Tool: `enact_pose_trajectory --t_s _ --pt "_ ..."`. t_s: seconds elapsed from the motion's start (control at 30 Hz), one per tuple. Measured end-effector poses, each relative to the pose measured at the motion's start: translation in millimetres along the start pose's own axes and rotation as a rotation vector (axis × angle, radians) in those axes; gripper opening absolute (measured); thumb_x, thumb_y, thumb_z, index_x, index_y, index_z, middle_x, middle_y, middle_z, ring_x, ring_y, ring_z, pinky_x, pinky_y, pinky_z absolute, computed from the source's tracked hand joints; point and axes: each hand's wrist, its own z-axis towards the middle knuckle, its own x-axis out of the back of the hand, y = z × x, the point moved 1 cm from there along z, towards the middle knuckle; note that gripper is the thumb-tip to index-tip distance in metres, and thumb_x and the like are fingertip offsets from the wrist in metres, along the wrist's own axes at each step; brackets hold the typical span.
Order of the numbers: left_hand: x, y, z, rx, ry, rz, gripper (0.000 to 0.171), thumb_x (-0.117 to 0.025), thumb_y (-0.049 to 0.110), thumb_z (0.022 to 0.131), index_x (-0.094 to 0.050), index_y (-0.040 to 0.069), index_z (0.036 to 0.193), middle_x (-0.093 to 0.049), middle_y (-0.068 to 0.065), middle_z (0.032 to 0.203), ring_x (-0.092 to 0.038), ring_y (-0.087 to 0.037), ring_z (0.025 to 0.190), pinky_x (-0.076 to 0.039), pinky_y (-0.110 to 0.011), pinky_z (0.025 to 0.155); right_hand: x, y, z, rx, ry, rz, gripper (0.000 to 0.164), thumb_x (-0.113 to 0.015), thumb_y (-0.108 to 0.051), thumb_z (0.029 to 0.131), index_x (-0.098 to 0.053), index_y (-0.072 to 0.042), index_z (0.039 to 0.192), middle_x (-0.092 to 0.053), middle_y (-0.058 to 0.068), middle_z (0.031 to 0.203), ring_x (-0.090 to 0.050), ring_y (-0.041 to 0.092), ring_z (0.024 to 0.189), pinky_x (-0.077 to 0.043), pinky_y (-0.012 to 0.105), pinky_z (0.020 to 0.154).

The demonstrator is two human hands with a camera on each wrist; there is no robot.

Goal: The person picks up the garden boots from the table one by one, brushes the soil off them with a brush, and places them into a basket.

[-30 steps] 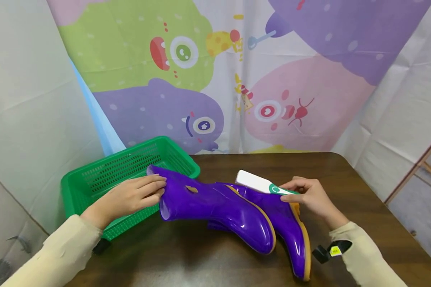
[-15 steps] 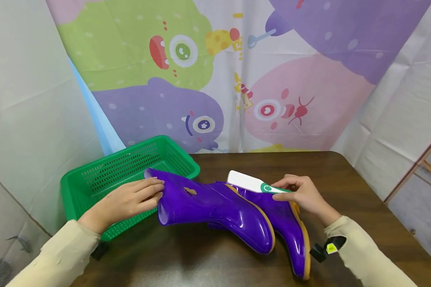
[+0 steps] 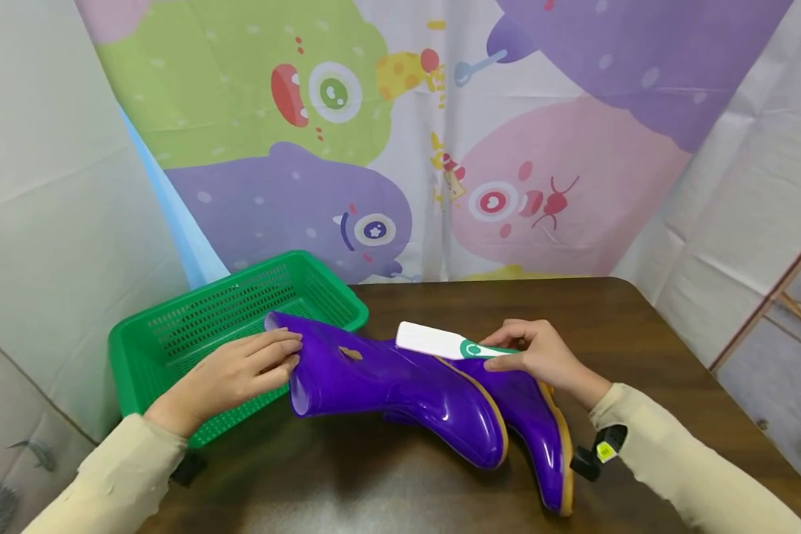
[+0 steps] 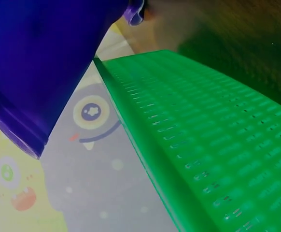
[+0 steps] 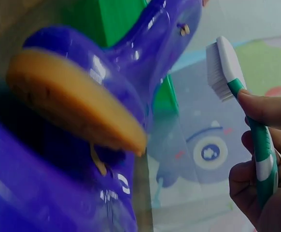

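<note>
My left hand (image 3: 243, 374) grips the top of a shiny purple rain boot (image 3: 380, 378) by its open end, the thumb hidden. This boot lies on its side with its toe pointing right and towards me, and a small tan patch shows on its shaft. A second purple rain boot (image 3: 541, 437) with a yellow-orange sole lies partly under it. Between thumb and fingers, my right hand (image 3: 541, 356) holds a white and green scrubbing brush (image 3: 430, 340) close over the first boot's ankle. White bristles (image 5: 217, 72) show in the right wrist view.
A green perforated plastic basket (image 3: 193, 304) stands at the back left of the dark wooden table (image 3: 347, 489), behind my left hand. A cartoon-printed curtain (image 3: 347, 200) hangs beyond the table's back edge.
My right hand has moved left with the brush, from over the second boot to over the first boot's ankle. The gripped boot's open end has shifted slightly left.
</note>
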Motion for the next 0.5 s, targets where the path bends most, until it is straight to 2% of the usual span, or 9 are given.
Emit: enact_pose_trajectory --t_s 0.27,0.5 --pt "-1.1 2.3 -1.5 0.001 0.017 0.006 0.028 -0.035 0.0 0.107 -0.062 -0.002 0.101 -0.066 -0.019 0.109 -0.066 -0.031 0.102 -0.058 -0.042 0.075 -21 -15 5 -0.015 -0.066 0.127 0.026 -0.084 -0.001 0.074 -0.077 0.002 0.098 -0.063 0.006 0.076 -0.051 0.014 0.061 -0.045 0.022 0.058" --pt "0.1 2.8 3.1 -0.003 0.043 0.011 0.028 -0.036 0.0 0.107 -0.063 -0.003 0.098 -0.067 -0.02 0.107 -0.067 -0.032 0.099 -0.058 -0.042 0.074 -43 -24 11 -0.044 -0.087 0.236 0.026 -0.082 0.001 0.075 -0.075 0.006 0.099 -0.061 0.004 0.076 -0.044 0.012 0.06 -0.038 0.02 0.055"
